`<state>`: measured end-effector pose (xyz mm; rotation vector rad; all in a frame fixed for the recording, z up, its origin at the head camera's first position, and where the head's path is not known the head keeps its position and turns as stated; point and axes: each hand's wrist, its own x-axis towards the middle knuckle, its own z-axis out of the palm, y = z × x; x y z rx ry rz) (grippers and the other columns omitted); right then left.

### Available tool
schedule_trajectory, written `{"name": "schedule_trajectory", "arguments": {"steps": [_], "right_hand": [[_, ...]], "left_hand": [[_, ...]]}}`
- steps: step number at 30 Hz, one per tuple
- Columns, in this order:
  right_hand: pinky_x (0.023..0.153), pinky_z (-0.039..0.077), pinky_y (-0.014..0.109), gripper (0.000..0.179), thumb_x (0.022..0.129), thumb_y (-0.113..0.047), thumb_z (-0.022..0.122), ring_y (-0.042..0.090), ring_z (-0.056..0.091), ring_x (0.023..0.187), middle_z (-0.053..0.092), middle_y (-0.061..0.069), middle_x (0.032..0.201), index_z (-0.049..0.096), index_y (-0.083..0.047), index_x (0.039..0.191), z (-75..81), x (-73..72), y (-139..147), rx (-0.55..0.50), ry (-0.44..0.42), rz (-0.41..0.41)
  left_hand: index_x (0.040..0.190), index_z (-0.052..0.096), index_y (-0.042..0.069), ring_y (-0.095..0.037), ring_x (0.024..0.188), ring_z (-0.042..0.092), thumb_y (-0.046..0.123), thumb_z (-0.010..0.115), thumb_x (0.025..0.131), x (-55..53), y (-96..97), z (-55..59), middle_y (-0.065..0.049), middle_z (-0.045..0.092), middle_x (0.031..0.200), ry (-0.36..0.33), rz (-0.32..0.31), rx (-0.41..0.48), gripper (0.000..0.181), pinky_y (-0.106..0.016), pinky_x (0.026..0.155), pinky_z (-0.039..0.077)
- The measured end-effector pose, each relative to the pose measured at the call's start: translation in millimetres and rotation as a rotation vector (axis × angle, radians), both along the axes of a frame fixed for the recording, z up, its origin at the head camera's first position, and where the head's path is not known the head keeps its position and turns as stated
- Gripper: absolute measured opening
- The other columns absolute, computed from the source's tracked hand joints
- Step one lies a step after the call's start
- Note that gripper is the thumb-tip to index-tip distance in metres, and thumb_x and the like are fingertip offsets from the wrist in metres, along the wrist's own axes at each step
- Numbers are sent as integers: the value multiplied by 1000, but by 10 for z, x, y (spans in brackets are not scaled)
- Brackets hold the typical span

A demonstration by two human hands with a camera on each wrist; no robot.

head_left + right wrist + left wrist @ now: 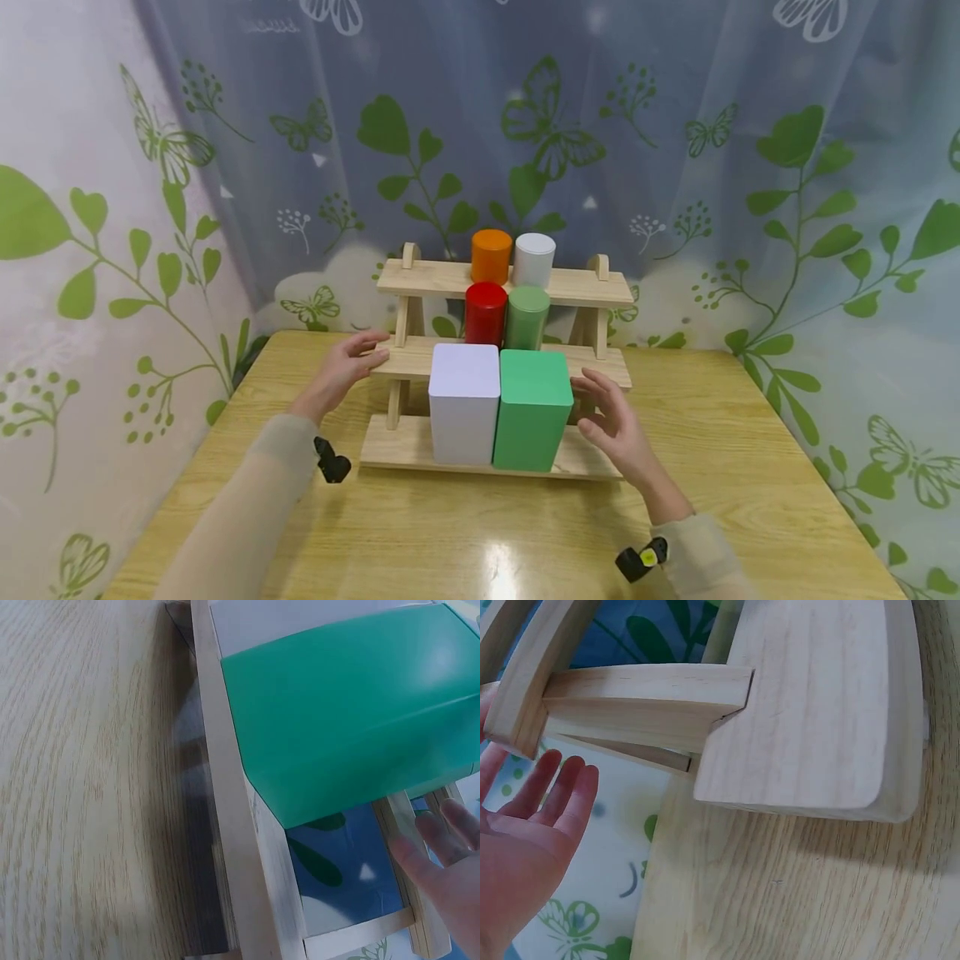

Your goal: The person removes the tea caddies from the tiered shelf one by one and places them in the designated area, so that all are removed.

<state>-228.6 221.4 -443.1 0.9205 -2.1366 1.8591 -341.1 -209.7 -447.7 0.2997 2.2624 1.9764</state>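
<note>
A three-tier wooden display shelf (390,450) stands on the table. My left hand (343,372) is at the left end of its middle board, holding that end between thumb and forefinger; the other fingers extend past the board in the left wrist view. My right hand (617,425) is beside the green box (534,417), fingers loosely bent and apart, with nothing held. On the bottom board, a white box (463,417) stands left of the green one. Red (485,315) and light green (527,318) cylinders are on the middle board, partly hidden behind the boxes.
An orange cylinder (491,257) and a white cylinder (534,260) stand side by side on the top board. Wood-grain tabletop (420,542) extends in front of the shelf. Behind it hangs a blue-grey curtain (465,50) printed with leaves and butterflies.
</note>
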Motion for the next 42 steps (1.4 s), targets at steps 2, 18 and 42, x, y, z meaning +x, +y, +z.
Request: {"name": "schedule_trajectory", "arguments": {"steps": [2, 18, 42], "right_hand": [[95, 40, 27, 60, 92, 3, 53, 26, 40, 124, 34, 29, 137, 24, 0, 144, 0, 3, -15, -3, -3, 5], [92, 43, 36, 68, 88, 5, 57, 30, 42, 122, 33, 24, 141, 21, -3, 146, 14, -4, -100, 13, -6, 1], [88, 43, 50, 93, 76, 10, 69, 38, 44, 115, 31, 24, 140, 14, -8, 148, 221, -20, -279, 91, -75, 21]], "left_hand": [[135, 47, 9, -31, 134, 25, 29, 63, 90, 3, 2, -11, -14, 29, 146, 3, 2, -5, 52, -53, 101, 32], [135, 48, 11, -27, 135, 23, 31, 66, 87, -37, 65, -11, -15, 30, 145, -61, 11, 55, 55, -49, 100, 35], [137, 43, 4, -20, 104, 52, 19, 65, 89, -8, 40, -53, -15, 39, 133, -111, 21, 194, 54, -30, 79, 50]]}}
